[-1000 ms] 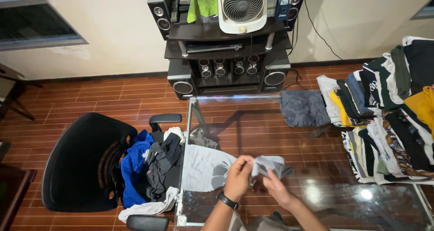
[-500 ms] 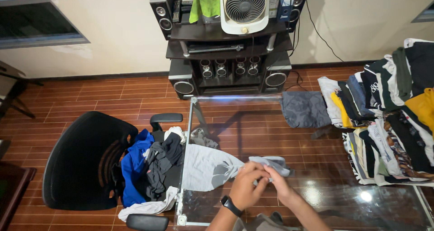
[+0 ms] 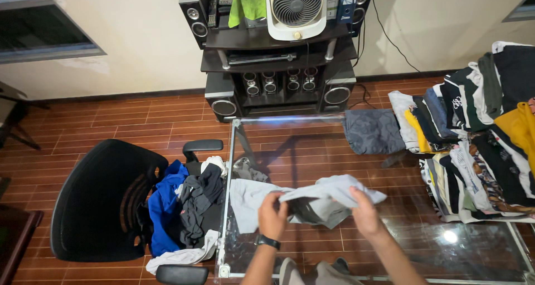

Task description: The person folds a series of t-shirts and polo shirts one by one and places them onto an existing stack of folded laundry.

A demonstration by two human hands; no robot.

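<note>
both hands are on a light grey garment (image 3: 329, 198) near the near edge of the glass table (image 3: 473, 246). the left hand (image 3: 272, 215) has its fingers curled shut around the left end of the cloth, with a dark watch (image 3: 268, 241) on that wrist. the right hand (image 3: 365, 212) is closed over the right part of it, pinching the fabric from above. the garment is bunched and half folded between the two hands, lifted a bit off the glass, with a darker inside showing in the middle. its left part trails down onto another pale cloth (image 3: 248, 198) lying flat on the table's left side.

left of the table is a black office chair (image 3: 103, 201) with a heap of clothes (image 3: 186, 207) on the seat, blue, black and white stuff all tangled. on the far part of the table sits a folded dark grey piece (image 3: 372, 130), well apart from the hands. the right end of the table is covered in rows of folded clothes (image 3: 479, 134), striped, yellow, dark, overlapping each other.

far side against the wall there's a dark media stand (image 3: 278, 67) with speakers, a white fan (image 3: 296, 9) on top and a green cloth (image 3: 249, 0) draped next to it. floor is reddish tile.
</note>
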